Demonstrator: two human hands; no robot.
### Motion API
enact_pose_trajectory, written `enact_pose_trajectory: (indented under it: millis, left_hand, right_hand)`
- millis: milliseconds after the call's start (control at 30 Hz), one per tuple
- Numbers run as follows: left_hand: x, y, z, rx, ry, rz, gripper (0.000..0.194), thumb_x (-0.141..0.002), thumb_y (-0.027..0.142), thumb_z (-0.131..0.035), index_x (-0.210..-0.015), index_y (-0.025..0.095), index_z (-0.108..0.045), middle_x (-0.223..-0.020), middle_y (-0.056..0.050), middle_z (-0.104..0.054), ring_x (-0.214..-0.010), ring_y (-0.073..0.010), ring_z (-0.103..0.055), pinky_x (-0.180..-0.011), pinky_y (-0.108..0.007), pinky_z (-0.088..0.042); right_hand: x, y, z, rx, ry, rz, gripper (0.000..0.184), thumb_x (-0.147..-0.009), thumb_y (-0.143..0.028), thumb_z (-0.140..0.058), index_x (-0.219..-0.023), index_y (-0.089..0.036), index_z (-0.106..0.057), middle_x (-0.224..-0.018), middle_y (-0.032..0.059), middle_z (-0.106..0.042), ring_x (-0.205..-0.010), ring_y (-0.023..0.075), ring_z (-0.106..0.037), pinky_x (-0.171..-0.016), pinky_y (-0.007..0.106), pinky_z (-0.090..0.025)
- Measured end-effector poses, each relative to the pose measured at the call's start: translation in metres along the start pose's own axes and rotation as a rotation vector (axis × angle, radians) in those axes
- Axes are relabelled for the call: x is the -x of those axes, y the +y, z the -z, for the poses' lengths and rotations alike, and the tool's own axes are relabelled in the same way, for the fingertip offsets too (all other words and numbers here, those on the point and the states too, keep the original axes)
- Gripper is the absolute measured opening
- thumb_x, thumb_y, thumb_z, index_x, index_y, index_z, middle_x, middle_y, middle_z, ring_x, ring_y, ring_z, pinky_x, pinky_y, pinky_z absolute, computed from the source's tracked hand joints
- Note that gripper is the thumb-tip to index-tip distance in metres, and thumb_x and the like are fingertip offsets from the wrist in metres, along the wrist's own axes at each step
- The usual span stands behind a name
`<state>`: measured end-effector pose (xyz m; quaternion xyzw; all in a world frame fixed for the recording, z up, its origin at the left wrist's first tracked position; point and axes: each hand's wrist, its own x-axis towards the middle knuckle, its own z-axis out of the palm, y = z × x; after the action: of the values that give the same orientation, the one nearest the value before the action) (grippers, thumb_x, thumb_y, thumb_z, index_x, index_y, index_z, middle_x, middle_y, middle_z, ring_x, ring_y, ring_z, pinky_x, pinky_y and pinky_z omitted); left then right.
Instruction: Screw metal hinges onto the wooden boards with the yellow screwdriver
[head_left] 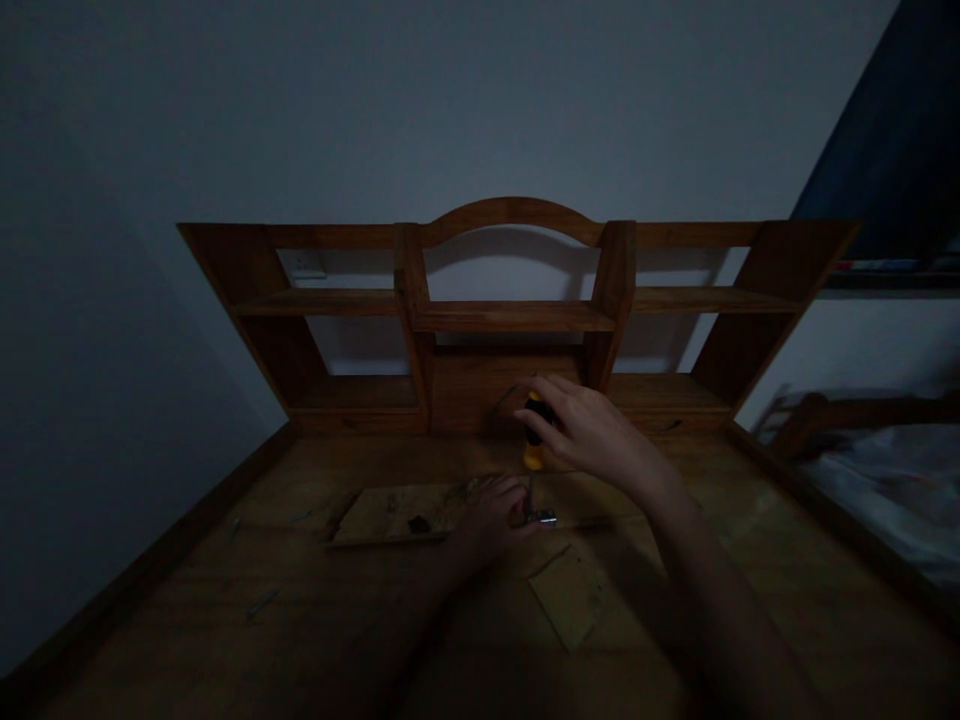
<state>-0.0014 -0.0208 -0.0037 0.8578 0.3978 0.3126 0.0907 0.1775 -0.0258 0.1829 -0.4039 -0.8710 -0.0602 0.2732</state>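
Note:
The room is dim. My right hand (581,430) is closed around the black and yellow handle of a screwdriver (534,450), held upright with its shaft pointing down. The tip meets a small shiny metal piece (543,517) lying on a flat wooden board (397,512) on the desk. My left hand (491,515) rests on the board beside the shaft, fingers curled and pinched at the metal piece.
A wooden desk (300,620) carries a hutch with shelves (510,315) against a pale wall. A small square wooden piece (568,597) lies nearer me. Small bits lie scattered on the left of the desk. A bed with pale bedding (885,490) stands at right.

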Motion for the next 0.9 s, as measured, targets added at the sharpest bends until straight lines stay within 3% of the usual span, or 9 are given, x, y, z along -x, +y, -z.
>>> enact_pose_trajectory:
  millis: [200,667,800,900]
  left_hand:
    - [0.000,-0.001,0.000,-0.027,0.002,0.006,0.034,-0.084,0.052,-0.071,-0.081,0.020,-0.060,-0.089,-0.003,-0.062,-0.086,-0.0193,-0.057,-0.080,-0.032,-0.041]
    - [-0.002,0.003,0.004,-0.012,-0.009,-0.001,0.031,-0.082,0.047,-0.074,-0.081,0.020,-0.058,-0.090,-0.002,-0.063,-0.087,-0.0189,-0.057,-0.079,-0.031,-0.042]
    - [-0.002,0.003,0.005,-0.007,-0.027,0.010,0.031,-0.084,0.049,-0.072,-0.083,0.020,-0.060,-0.090,-0.003,-0.063,-0.087,-0.0196,-0.057,-0.080,-0.032,-0.043]
    - [-0.002,0.003,0.004,0.004,-0.024,0.022,0.031,-0.085,0.050,-0.070,-0.083,0.020,-0.061,-0.090,-0.003,-0.063,-0.088,-0.0198,-0.058,-0.080,-0.032,-0.042]
  right_hand:
    - [-0.001,-0.003,0.004,0.140,-0.004,0.000,0.034,-0.103,-0.047,-0.042,-0.112,-0.017,-0.058,-0.108,0.0105,-0.068,-0.093,0.0240,-0.067,-0.075,0.033,-0.045]
    - [-0.005,-0.011,-0.002,0.321,0.036,-0.077,0.039,-0.103,-0.053,-0.036,-0.103,-0.020,-0.058,-0.087,0.0074,-0.075,-0.074,0.0237,-0.069,-0.057,0.032,-0.028]
    - [-0.004,-0.010,-0.004,0.327,0.042,-0.101,0.047,-0.101,-0.060,-0.036,-0.105,-0.020,-0.059,-0.081,0.0076,-0.074,-0.071,0.0257,-0.069,-0.058,0.032,-0.032]
    - [-0.001,-0.008,0.000,0.179,0.027,-0.054,0.047,-0.099,-0.060,-0.041,-0.114,-0.019,-0.059,-0.097,0.0092,-0.074,-0.086,0.0274,-0.070,-0.069,0.034,-0.043]
